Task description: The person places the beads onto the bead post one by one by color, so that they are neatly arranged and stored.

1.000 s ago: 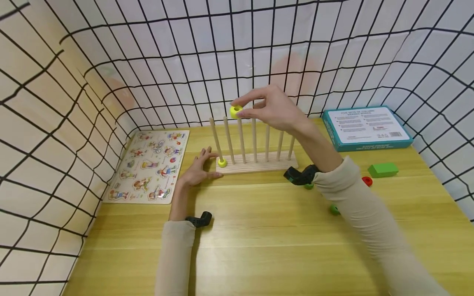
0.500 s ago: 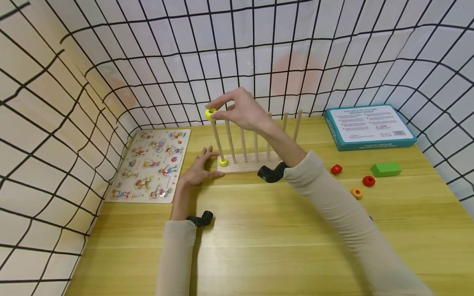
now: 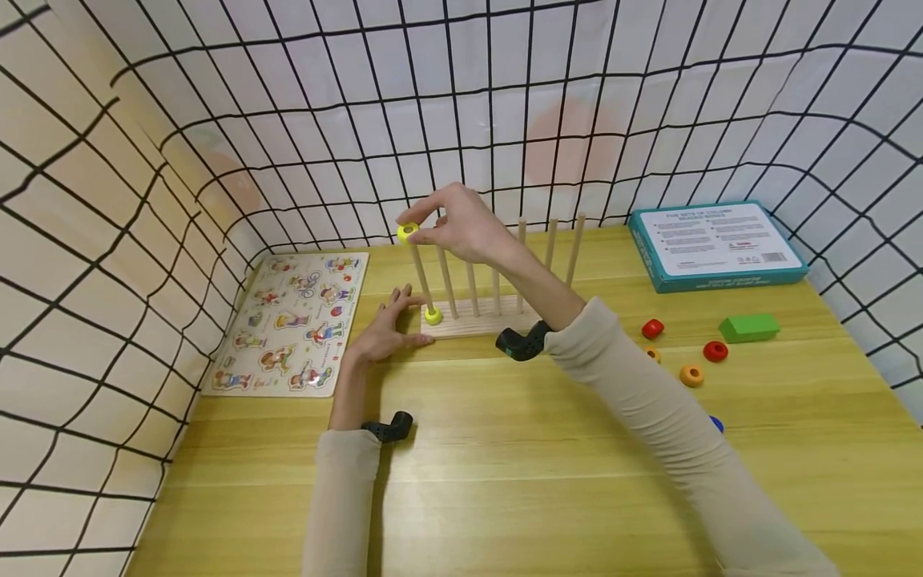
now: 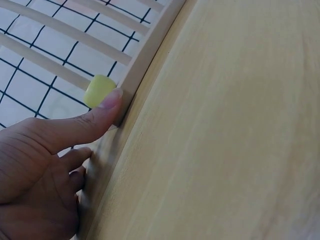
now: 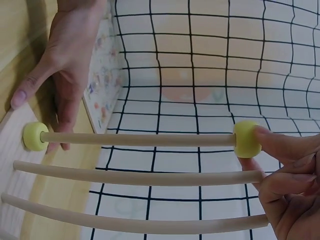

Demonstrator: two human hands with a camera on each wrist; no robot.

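Observation:
My right hand (image 3: 472, 228) pinches a yellow ring bead (image 3: 407, 234) between thumb and finger. In the right wrist view, that bead (image 5: 247, 139) fits over the top end of the leftmost rod (image 5: 140, 139). A second yellow bead (image 3: 433, 316) sits at the foot of the same rod, against the wooden base (image 3: 476, 324) of the upright peg stand. My left hand (image 3: 382, 332) holds the left end of the base, thumb at the front edge and fingers at the back. The left wrist view shows the thumb (image 4: 95, 122) beside the lower bead (image 4: 100, 91).
Right of the stand lie red beads (image 3: 715, 351), orange beads (image 3: 691, 375), a partly hidden blue bead (image 3: 716, 424) and a green block (image 3: 749, 328). A teal box (image 3: 721, 244) lies behind them. A picture puzzle board (image 3: 284, 328) lies at left. Black wire mesh (image 3: 332, 152) surrounds the table.
My right hand has carried the yellow bead leftward to the leftmost rod, then slightly down onto its tip. The left hand has stayed at the base.

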